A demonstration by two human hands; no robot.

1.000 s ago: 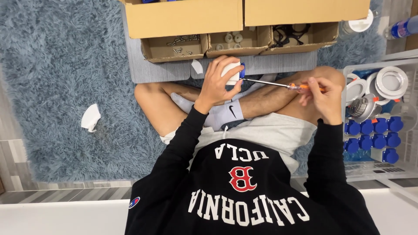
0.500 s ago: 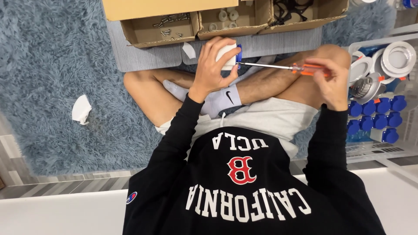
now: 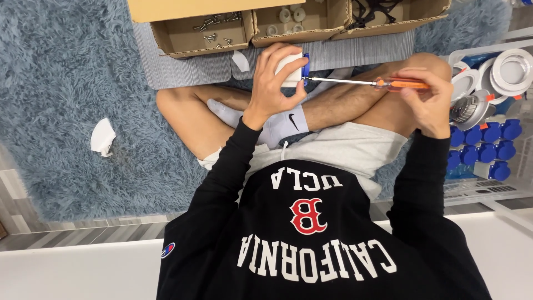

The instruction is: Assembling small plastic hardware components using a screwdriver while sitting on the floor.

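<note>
A: Head view, looking straight down on a person sitting cross-legged on a shaggy blue-grey rug (image 3: 66, 72). What's w/ the hands?

B: Left hand (image 3: 273, 83) is wrapped round a small white part (image 3: 290, 69) w/ a blue piece on its right edge; fingers curled over the far side, thumb on the near side, clamped on it. It sits above the crossed legs, just near of the ribbed grey mat (image 3: 183, 69).

A: Right hand?

B: Right hand (image 3: 425, 103) is over the right knee, fingertips pinched together on the orange handle of a screwdriver (image 3: 377, 83). Shaft runs level to the left; tip meets the blue piece on the white part. Can't tell if the tip sits in a screw, too small.

A: Surroundings?

B: Far side: open cardboard boxes (image 3: 200, 36) in a row on the mat. Left compartment has loose screws (image 3: 214, 25), next one has pale round pieces (image 3: 291, 14), right one dark parts, unclear what. Right of the knee: a clear bin (image 3: 488, 186) w/ blue parts (image 3: 486, 147) in rows, plus round white fittings (image 3: 513, 66) toward the far end. Left on the rug, well apart from the legs: a crumpled white scrap (image 3: 101, 137).

A: Clothing?

B: Black long-sleeve top, light grey shorts, white sock (image 3: 277, 125) under the left wrist.
</note>
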